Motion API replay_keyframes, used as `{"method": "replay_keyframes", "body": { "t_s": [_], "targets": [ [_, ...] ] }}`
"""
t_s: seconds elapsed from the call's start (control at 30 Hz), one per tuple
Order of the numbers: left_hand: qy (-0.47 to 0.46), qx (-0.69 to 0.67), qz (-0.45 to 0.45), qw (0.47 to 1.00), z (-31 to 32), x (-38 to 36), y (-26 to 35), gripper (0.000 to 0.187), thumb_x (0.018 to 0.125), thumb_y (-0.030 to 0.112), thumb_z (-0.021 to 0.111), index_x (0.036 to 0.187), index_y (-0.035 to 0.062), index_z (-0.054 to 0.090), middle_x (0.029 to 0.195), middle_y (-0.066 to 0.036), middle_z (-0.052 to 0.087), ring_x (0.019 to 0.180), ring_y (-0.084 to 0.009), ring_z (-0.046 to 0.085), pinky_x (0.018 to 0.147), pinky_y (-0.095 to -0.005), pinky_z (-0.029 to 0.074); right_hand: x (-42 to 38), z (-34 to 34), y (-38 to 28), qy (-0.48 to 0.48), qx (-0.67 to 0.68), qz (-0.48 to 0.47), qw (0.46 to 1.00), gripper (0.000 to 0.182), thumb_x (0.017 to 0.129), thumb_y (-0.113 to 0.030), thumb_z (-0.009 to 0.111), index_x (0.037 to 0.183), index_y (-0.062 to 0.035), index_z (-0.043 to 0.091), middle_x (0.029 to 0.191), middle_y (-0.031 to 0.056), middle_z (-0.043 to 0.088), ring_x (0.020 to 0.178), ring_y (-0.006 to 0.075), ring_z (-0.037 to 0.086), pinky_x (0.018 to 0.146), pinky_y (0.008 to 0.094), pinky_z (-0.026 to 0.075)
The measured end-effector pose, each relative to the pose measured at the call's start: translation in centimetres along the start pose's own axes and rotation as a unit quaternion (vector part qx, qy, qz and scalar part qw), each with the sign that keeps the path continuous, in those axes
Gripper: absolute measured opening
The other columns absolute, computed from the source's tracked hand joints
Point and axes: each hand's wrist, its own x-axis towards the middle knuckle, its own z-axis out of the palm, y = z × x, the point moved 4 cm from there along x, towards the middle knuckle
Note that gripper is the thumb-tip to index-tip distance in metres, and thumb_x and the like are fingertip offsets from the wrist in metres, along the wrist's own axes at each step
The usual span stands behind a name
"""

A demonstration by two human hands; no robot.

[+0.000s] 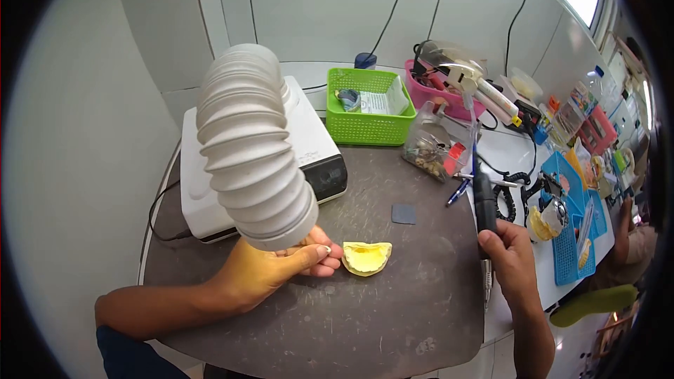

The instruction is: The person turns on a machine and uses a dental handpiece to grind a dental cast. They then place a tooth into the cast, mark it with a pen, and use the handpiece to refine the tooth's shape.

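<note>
My left hand [288, 261] is closed in a pinch on a small whitish piece [327, 248], perhaps a dental crown; it is too small to be sure. The hand is below the mouth of a ribbed white suction hose [254, 147], which hides part of the fingers. Just right of these fingers a yellow dental cast [367, 258] lies on the dark tabletop [393, 316]. My right hand [509, 256] is wrapped round a black rotary handpiece [484, 203], held upright at the table's right edge. A small grey square pad [403, 214] lies behind the cast.
A white dust extractor [302, 123] carries the hose at the left. Behind stand a green basket [368, 126], a pink basket [449, 102] and a clear container [435, 144]. Blue trays [565, 253], another cast [542, 223] and cables crowd the right. A person sits at far right.
</note>
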Motion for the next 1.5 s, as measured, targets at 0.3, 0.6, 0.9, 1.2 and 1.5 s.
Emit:
{"method": "replay_keyframes", "body": {
  "t_s": [0.3,0.6,0.9,1.2,1.5],
  "targets": [
    [-0.025,-0.059,-0.025,0.998,-0.4,0.1,0.1,0.029,0.093,0.009,0.065,0.115,-0.0072,0.055,0.105,-0.019,0.066,0.09,-0.0204,0.069,0.081,-0.0291,0.06,0.7,5.7,-2.9,-0.139,0.308,-0.019,0.941,0.028,0.084,-0.023,0.074,0.087,-0.0068,0.051,0.072,0.0017,0.049,0.057,0.0096,0.05,0.05,0.021,0.037],
    [-0.008,-0.112,-0.016,0.994,-1.0,-0.2,-0.7,0.028,0.091,0.005,0.066,0.113,-0.0077,0.055,0.101,-0.019,0.068,0.085,-0.0203,0.07,0.079,-0.0299,0.061,1.2,11.6,-5.7,-0.173,-0.086,-0.413,0.89,0.045,0.071,-0.023,0.087,0.096,-0.0045,0.055,0.096,0.0149,0.066,0.091,0.0247,0.066,0.072,0.0321,0.054],
    [-0.009,-0.084,-0.018,0.996,-1.2,0.0,-1.1,0.021,0.087,0.002,0.069,0.105,-0.0058,0.063,0.094,-0.012,0.072,0.086,-0.0177,0.071,0.078,-0.0295,0.06,1.1,12.1,-4.9,-0.146,-0.167,-0.366,0.904,0.039,0.07,-0.007,0.083,0.097,-0.0061,0.055,0.092,0.0121,0.064,0.073,0.022,0.062,0.061,0.0319,0.05],
    [-0.021,-0.053,-0.026,0.998,-1.6,-0.3,-1.7,0.026,0.085,0.008,0.073,0.108,-0.0014,0.064,0.097,-0.01,0.072,0.093,-0.0193,0.068,0.084,-0.0321,0.054,3.1,12.1,-5.1,-0.07,-0.155,-0.442,0.881,0.038,0.069,-0.007,0.085,0.094,-0.0073,0.056,0.085,0.0085,0.065,0.071,0.0209,0.06,0.059,0.0314,0.048],
    [0.045,-0.052,-0.013,0.998,-2.2,-0.7,-2.6,0.043,0.079,0.011,0.079,0.114,-0.0029,0.058,0.113,-0.014,0.065,0.104,-0.0212,0.063,0.092,-0.035,0.049,1.3,14.6,-6.5,-0.114,-0.063,-0.467,0.875,0.034,0.071,0.0,0.081,0.094,-0.0066,0.057,0.08,0.0077,0.065,0.062,0.0189,0.06,0.054,0.0295,0.047]
  ]
}}
